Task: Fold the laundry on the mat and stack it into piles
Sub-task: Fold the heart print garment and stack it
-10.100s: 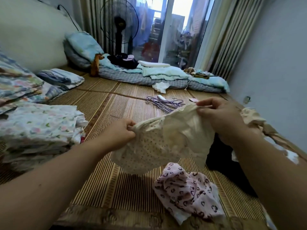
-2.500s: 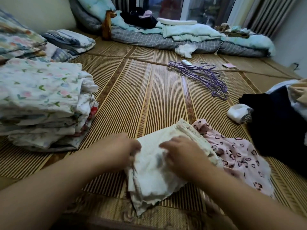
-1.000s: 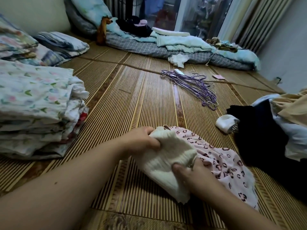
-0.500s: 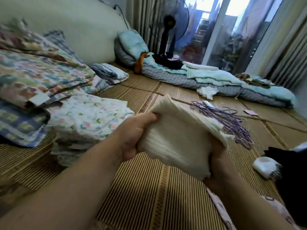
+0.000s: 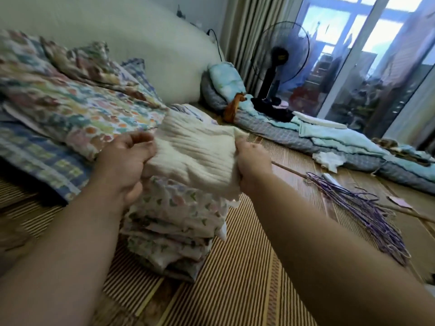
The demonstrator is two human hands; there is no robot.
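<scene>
A folded cream garment (image 5: 195, 156) is held between both hands just over a pile of folded floral laundry (image 5: 174, 222) on the bamboo mat (image 5: 247, 278). My left hand (image 5: 124, 161) grips the garment's left edge and my right hand (image 5: 251, 161) grips its right edge. The garment's underside touches or nearly touches the top of the pile; I cannot tell which.
Taller stacks of patterned quilts (image 5: 70, 107) lie left of the pile. Purple hangers (image 5: 367, 215) lie on the mat to the right. Bedding (image 5: 329, 135) runs along the far side, with a standing fan (image 5: 277, 60) by the glass door.
Both hands carried the folded cream garment up off the mat and leftward, so it now sits over the floral pile. The view swung left, away from the pink garment and dark clothes.
</scene>
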